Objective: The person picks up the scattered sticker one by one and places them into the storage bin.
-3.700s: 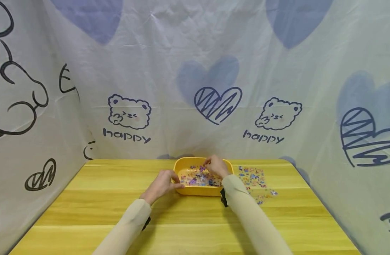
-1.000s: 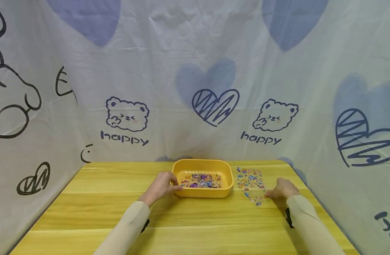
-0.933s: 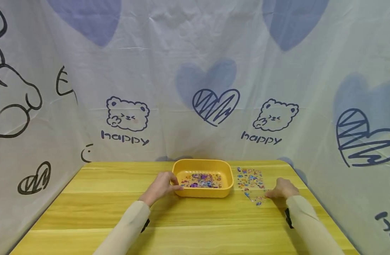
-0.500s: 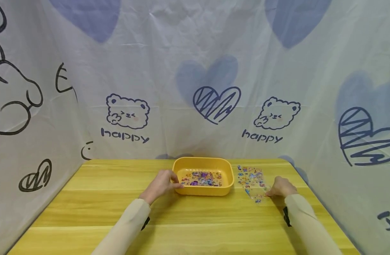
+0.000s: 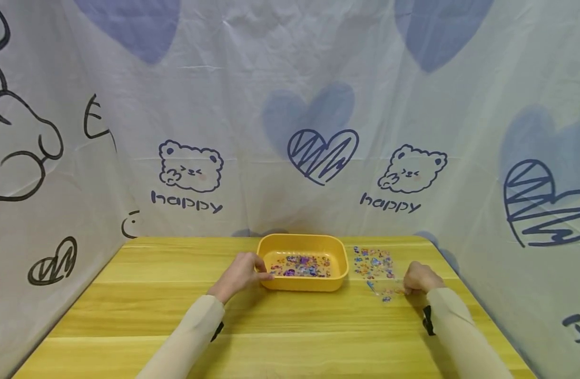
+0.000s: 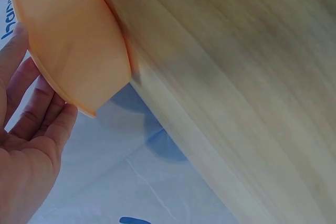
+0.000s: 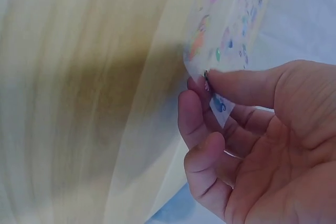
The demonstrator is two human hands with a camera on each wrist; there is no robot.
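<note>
My left hand (image 5: 238,275) grips the front left corner of a yellow plastic tub (image 5: 301,285); its fingertips lie along the rim (image 6: 59,94) in the left wrist view. Inside the tub, small purple, blue and orange pieces (image 5: 303,266) are spread over the bottom. To the right of the tub lies a clear sticker sheet (image 5: 376,261) printed with small coloured shapes. At its near right edge is my right hand (image 5: 421,277). In the right wrist view thumb and index finger pinch a corner of the sheet (image 7: 220,51), which bends up there.
The wood-grain table (image 5: 280,337) carries the tub near its back edge. A pale fabric curtain (image 5: 252,189) with hearts and bear drawings stands behind the table and at both sides.
My right hand, over the tub 3.7 s ago, has moved right to the sticker sheet. Lately it has shifted slightly at the sheet's edge. My left hand has stayed on the tub.
</note>
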